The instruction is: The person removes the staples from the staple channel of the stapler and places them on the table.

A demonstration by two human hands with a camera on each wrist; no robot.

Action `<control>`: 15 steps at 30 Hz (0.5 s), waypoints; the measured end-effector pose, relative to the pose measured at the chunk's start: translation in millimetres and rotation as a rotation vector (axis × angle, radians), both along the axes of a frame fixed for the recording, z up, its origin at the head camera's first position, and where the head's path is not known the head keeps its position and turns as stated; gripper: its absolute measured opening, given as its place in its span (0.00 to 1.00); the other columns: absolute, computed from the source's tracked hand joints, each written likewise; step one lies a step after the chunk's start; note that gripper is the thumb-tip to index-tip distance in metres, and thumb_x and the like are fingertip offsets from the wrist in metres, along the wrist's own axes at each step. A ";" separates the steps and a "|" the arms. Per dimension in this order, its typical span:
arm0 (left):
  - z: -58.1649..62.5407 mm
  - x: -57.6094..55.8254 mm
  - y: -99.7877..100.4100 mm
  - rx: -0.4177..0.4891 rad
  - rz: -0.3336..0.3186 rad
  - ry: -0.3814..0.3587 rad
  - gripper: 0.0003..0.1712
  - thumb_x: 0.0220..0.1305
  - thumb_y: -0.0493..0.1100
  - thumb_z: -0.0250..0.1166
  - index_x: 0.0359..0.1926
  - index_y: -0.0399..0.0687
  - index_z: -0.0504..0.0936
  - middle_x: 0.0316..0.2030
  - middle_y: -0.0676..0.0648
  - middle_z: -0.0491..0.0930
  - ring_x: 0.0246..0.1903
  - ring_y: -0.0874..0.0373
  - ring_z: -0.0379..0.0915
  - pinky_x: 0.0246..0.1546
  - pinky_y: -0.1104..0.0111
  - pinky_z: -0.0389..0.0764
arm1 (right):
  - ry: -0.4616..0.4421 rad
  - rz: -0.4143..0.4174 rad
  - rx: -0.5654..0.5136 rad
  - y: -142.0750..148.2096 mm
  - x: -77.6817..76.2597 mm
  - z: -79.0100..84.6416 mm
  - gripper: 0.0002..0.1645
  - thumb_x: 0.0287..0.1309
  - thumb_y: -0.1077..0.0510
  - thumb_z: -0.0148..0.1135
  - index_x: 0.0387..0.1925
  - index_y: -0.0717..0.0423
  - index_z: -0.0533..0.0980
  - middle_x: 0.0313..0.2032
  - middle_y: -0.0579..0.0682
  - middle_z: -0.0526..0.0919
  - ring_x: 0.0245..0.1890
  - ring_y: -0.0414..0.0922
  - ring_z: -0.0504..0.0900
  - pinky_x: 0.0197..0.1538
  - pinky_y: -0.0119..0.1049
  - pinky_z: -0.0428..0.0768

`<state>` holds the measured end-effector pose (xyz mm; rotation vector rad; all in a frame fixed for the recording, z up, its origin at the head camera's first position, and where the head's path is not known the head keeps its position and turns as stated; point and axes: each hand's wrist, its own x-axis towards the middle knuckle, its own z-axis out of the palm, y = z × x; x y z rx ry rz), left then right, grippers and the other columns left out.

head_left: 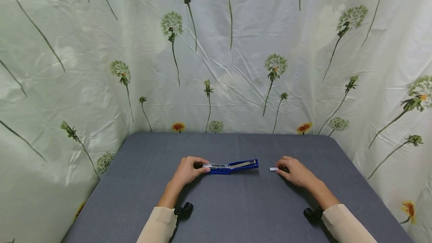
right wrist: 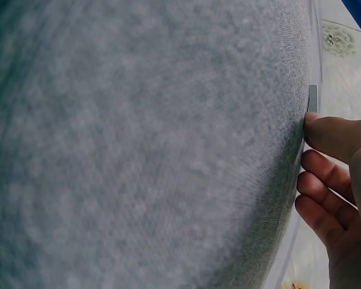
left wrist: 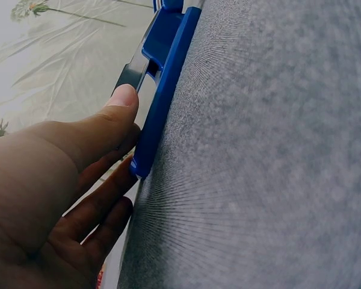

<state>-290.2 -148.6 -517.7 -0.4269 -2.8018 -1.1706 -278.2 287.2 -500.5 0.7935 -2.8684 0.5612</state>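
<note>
Open blue stapler [head_left: 219, 172] was approx. mid tabletop [head_left: 236, 205]; L hand [head_left: 189, 168] pinched its left end. R hand [head_left: 297, 171], well apart to the right, pinched a small pale strip [head_left: 273, 169]. Any lettering was too small to read.

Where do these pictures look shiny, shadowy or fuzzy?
Head view: shiny creases on the dandelion-print curtain, soft shadows near the left hand and right hand; left wrist view: gray tablecloth fuzzy, blue stapler clearer; right wrist view: tablecloth fuzzy, darker toward the left edge.
</note>
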 end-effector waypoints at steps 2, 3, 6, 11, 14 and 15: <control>0.0 0.4 -0.1 0.001 -0.001 -0.002 0.09 0.58 0.52 0.78 0.41 0.65 0.93 0.42 0.56 0.90 0.45 0.58 0.84 0.50 0.55 0.82 | -0.010 -0.006 0.002 0.2 0.6 -0.3 0.05 0.64 0.58 0.71 0.41 0.52 0.85 0.38 0.42 0.83 0.38 0.40 0.82 0.42 0.41 0.81; 0.0 0.6 -0.1 0.002 -0.002 -0.004 0.09 0.58 0.52 0.78 0.41 0.65 0.93 0.42 0.56 0.90 0.45 0.58 0.84 0.50 0.55 0.82 | -0.014 -0.007 0.001 0.3 0.9 -0.5 0.05 0.64 0.58 0.71 0.41 0.52 0.85 0.38 0.42 0.83 0.39 0.40 0.82 0.42 0.41 0.81; -0.1 0.7 -0.2 0.000 0.000 -0.005 0.09 0.58 0.52 0.78 0.41 0.65 0.92 0.42 0.56 0.90 0.45 0.58 0.84 0.50 0.54 0.82 | -0.015 -0.005 -0.008 1.7 1.3 -1.3 0.06 0.64 0.57 0.71 0.42 0.52 0.85 0.39 0.42 0.83 0.39 0.41 0.82 0.43 0.42 0.81; -0.4 0.4 -0.3 -0.004 0.001 -0.003 0.10 0.58 0.53 0.78 0.42 0.65 0.92 0.43 0.56 0.90 0.46 0.58 0.83 0.51 0.54 0.81 | 0.007 -0.005 -0.016 6.3 3.0 -3.3 0.08 0.64 0.56 0.71 0.43 0.52 0.85 0.40 0.43 0.83 0.40 0.43 0.84 0.44 0.43 0.82; -0.7 0.1 -0.7 -0.002 0.004 -0.002 0.10 0.58 0.53 0.78 0.41 0.65 0.92 0.42 0.57 0.90 0.46 0.58 0.83 0.51 0.54 0.81 | 0.007 -0.019 -0.022 8.8 4.3 -3.9 0.09 0.63 0.56 0.72 0.44 0.52 0.85 0.40 0.43 0.84 0.41 0.43 0.84 0.45 0.43 0.82; -0.9 -0.1 -1.0 0.001 0.005 -0.002 0.10 0.58 0.53 0.78 0.41 0.65 0.92 0.42 0.57 0.90 0.45 0.59 0.83 0.50 0.55 0.81 | 0.004 -0.023 -0.030 9.6 4.5 -4.1 0.09 0.63 0.56 0.72 0.44 0.52 0.85 0.40 0.43 0.84 0.41 0.43 0.84 0.46 0.43 0.82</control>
